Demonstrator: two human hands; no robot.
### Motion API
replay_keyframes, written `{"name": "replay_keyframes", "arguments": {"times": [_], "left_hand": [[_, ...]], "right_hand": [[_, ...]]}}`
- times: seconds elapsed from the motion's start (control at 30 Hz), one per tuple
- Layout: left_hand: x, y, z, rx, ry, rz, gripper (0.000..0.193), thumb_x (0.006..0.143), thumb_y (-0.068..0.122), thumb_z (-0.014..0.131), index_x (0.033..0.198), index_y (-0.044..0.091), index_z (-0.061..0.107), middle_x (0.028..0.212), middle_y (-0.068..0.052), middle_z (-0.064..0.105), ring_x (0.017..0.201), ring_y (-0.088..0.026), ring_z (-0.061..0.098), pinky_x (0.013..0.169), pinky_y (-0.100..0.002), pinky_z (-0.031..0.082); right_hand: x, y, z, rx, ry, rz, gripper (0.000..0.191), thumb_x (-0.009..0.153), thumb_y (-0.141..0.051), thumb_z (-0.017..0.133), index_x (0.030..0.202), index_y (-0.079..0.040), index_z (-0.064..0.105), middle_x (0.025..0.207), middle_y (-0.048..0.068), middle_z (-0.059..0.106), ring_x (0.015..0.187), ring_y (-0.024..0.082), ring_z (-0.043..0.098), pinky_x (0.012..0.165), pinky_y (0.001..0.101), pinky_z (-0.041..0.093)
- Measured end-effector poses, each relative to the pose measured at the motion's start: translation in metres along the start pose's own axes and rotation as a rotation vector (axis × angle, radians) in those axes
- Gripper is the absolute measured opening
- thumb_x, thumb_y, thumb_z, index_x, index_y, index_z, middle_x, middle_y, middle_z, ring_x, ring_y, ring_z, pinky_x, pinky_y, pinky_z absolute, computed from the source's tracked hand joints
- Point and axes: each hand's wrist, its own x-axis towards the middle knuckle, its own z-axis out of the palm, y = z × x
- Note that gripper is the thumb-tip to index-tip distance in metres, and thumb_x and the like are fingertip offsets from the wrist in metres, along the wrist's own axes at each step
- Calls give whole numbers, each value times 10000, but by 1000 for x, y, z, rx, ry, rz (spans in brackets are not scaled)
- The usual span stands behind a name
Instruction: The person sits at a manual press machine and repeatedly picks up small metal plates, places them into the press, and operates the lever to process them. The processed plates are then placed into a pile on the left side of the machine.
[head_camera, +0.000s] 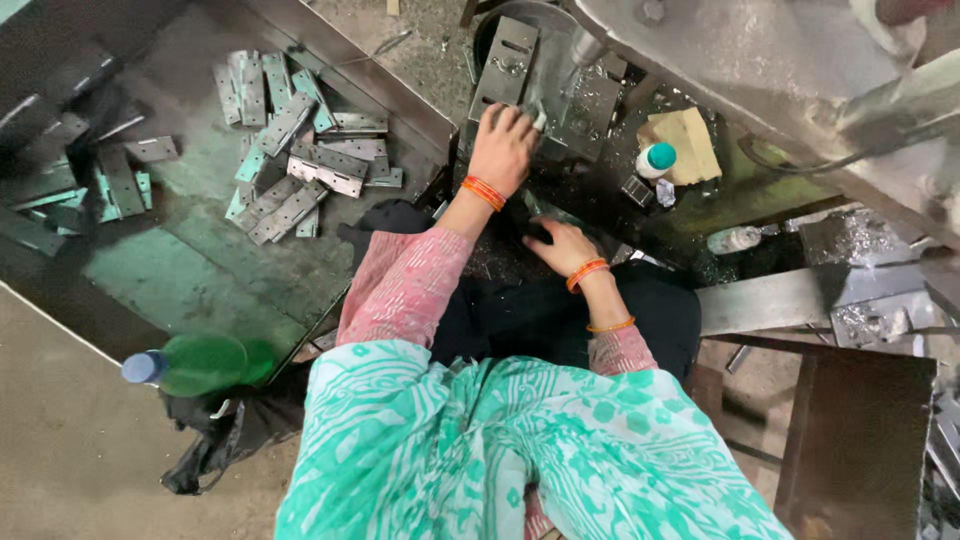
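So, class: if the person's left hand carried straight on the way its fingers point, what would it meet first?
The left hand points up the picture, fingertips already at the grey metal press fixture. Going straight on, it would probably meet the slotted metal plate standing just ahead, though depth is hard to judge from above.

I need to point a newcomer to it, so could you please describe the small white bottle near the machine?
Start at the grey machine at top right. Below it, beside a tan folded cardboard piece, stands the small white bottle. Its teal cap sets it apart.
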Motion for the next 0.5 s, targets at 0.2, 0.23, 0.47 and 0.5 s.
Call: {"name": "replay_keyframes", "arguments": {"times": [0.2, 0.23, 0.47, 0.5], "left_hand": [[1, -12, -16, -536, 234, -207, 237, 807, 56, 767, 1027, 4, 695, 1073, -117, 702, 1063, -325, 613, 917, -423, 512], [2, -13, -13, -596, 267, -239, 213, 801, 24, 762, 997, -5, 684, 1046, -124, 711, 1027, -327, 631, 895, -405, 537], [24, -14, 31, -1226, 52, -363, 254, 859, 83, 820, 1062, -35, 724, 969, -112, 733, 904, -248, 683, 817, -304, 531], [28, -16, 37, -1348, 4, -390, 272, 876, 93, 807, 1114, -12, 727, 1043, -92, 758, 967, -228, 687, 864, -299, 540]], "right_hand": [[10, 15, -14, 441, 347, 29, 542, 905, -236, 755, 1387, -57, 585, 1272, 166, 684, 978, 230, 725, 867, 349, 580], [15, 17, -18, 528, 426, 33, 574, 888, -189, 771, 1409, -58, 569, 1261, 143, 683, 965, 194, 708, 851, 328, 581], [46, 28, -51, 1080, 661, -24, 351, 961, -55, 792, 1270, -46, 628, 1146, 79, 675, 951, 122, 676, 765, 293, 598], [47, 29, -54, 1001, 717, -58, 347, 944, -51, 785, 1256, -44, 632, 1145, 68, 688, 954, 121, 684, 754, 291, 599]]}}
